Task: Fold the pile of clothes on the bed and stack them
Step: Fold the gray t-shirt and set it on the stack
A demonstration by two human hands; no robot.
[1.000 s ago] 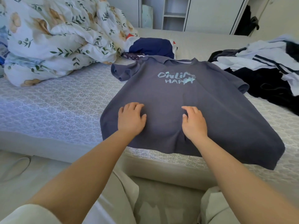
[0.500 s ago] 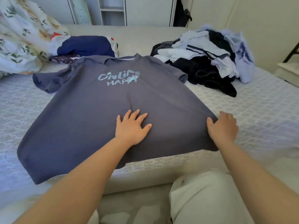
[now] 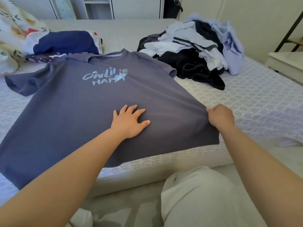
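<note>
R hand (image 3: 220,117) was shifted from mid-hem to the tee (image 3: 91,104) right edge, now pinched and lifted (fold starting); L hand (image 3: 129,122) kept flat, fingers spread, tee on bed (image 3: 262,99) w/ pile (image 3: 196,51) behind

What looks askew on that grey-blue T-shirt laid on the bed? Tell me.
The grey-blue printed cotton T-shirt lies skewed, its hem hanging over the mattress edge. Its sleeve near the floral duvet is rumpled and curled. The right hand pinches the side edge, drawing creases.
</note>
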